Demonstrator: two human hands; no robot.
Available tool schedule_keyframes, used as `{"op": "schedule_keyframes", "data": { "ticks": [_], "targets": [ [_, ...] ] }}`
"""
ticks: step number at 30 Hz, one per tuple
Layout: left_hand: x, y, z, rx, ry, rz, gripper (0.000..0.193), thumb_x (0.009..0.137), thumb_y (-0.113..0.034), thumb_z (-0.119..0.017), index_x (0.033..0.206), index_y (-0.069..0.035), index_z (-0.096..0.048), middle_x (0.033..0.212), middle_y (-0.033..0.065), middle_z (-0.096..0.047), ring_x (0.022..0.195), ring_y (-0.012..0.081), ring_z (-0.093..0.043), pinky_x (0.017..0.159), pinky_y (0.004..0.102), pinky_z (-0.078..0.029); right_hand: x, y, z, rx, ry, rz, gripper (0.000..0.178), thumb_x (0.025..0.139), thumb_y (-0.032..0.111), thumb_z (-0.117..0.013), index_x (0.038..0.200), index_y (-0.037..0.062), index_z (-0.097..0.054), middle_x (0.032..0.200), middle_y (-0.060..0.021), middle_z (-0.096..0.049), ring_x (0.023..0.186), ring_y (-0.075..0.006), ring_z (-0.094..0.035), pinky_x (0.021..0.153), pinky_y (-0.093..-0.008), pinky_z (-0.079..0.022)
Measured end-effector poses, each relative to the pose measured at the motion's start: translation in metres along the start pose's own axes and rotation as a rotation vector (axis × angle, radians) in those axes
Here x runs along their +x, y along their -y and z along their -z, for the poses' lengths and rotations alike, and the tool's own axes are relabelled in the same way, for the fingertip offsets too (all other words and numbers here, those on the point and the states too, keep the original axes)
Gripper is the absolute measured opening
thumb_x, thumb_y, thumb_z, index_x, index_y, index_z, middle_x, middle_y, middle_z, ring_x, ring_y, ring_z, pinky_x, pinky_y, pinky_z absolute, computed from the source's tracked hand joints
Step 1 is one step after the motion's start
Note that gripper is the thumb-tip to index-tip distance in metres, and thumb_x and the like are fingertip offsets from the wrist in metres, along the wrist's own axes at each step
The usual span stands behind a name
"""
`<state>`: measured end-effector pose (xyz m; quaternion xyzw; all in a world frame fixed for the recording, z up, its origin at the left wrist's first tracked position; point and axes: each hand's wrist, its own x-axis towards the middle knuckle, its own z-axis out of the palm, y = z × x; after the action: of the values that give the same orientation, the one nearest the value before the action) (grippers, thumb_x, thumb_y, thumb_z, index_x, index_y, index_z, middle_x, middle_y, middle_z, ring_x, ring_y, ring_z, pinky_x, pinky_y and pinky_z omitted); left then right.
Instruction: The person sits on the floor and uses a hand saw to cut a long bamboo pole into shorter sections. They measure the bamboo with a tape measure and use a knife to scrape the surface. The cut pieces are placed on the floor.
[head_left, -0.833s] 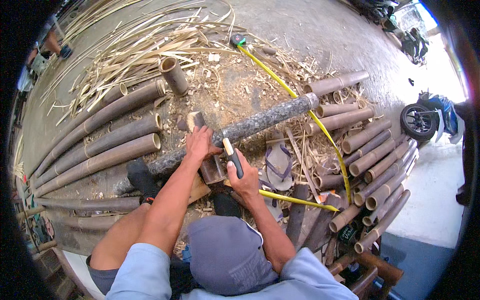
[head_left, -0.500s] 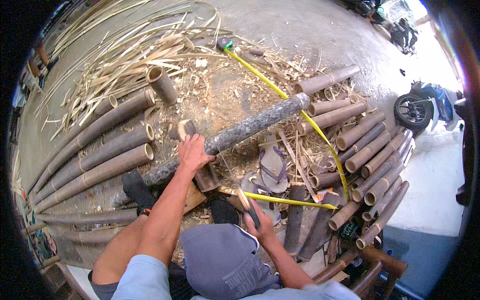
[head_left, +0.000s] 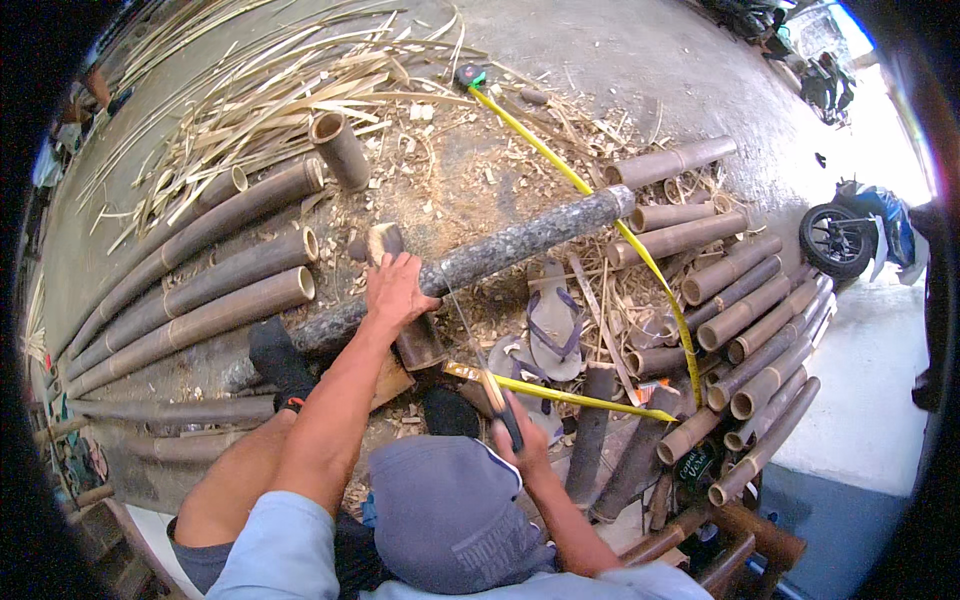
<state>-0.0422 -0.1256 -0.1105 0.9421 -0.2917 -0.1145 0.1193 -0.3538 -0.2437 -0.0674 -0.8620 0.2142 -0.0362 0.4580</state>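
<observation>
A long dark mottled bamboo pole [head_left: 530,230] lies slantwise before me, from lower left to upper right. My left hand [head_left: 398,290] is closed over it, pressing it down where a short bamboo piece [head_left: 420,345] lies crosswise beneath. In my right hand [head_left: 528,440] is a handsaw [head_left: 495,395] with a thin blade and a dark and tan handle. Its blade rests against the pole just right of my left hand; how deep it cuts I cannot tell. A yellow tape measure [head_left: 545,150] stretches out beyond the pole and bends back near the saw.
Cut bamboo lengths [head_left: 760,340] are stacked at right, longer poles [head_left: 200,320] at left. A short bamboo tube [head_left: 340,152] stands upright. Split strips [head_left: 290,95] and shavings cover the floor. Flip-flops [head_left: 553,325] lie beyond the saw handle. A motorcycle wheel [head_left: 836,240] shows far right.
The saw and my right hand have moved slightly forward, away from me, along the blade's line. My left hand stays on the pole. The whole view has shifted a little.
</observation>
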Motion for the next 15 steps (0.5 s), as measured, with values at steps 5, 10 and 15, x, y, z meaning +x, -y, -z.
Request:
{"op": "schedule_keyframes", "data": {
  "ticks": [5, 10, 15],
  "targets": [
    [0.002, 0.003, -0.001, 0.041, 0.073, 0.080, 0.066, 0.063, -0.045, -0.088, 0.111, -0.008, -0.063, 0.117, 0.0103, -0.061, 0.116, 0.0344, -0.057, 0.093, 0.0544, -0.047, 0.123, 0.035, -0.045, 0.008, -0.118, 0.120, 0.046, 0.094, 0.026, -0.062, 0.133, 0.0019, -0.058, 0.090, -0.0233, -0.069, 0.070, -0.0393, -0.068, 0.063, -0.0426, -0.053],
    [0.001, 0.009, -0.004, -0.045, 0.058, 0.024, 0.078, 0.062, -0.050, -0.088, 0.122, -0.009, -0.061, 0.124, 0.0098, -0.060, 0.123, 0.0331, -0.052, 0.100, 0.0555, -0.043, 0.025, 0.035, 0.034, 0.124, -0.146, 0.112, 0.049, 0.091, 0.021, -0.061, 0.134, -0.0024, -0.061, 0.093, -0.0185, -0.073, 0.074, -0.0238, -0.072, 0.069, -0.0349, -0.056],
    [-0.001, 0.002, 0.000, -0.049, 0.081, 0.070, 0.091, 0.063, -0.056, -0.084, 0.138, -0.013, -0.056, 0.129, 0.0135, -0.057, 0.125, 0.0342, -0.049, 0.103, 0.0518, -0.042, -0.022, 0.041, 0.105, 0.270, -0.380, -0.074, 0.057, 0.092, 0.036, -0.060, 0.131, -0.0047, -0.062, 0.080, -0.0106, -0.071, 0.062, -0.0165, -0.067, 0.062, -0.0321, -0.055]
  ]
}}
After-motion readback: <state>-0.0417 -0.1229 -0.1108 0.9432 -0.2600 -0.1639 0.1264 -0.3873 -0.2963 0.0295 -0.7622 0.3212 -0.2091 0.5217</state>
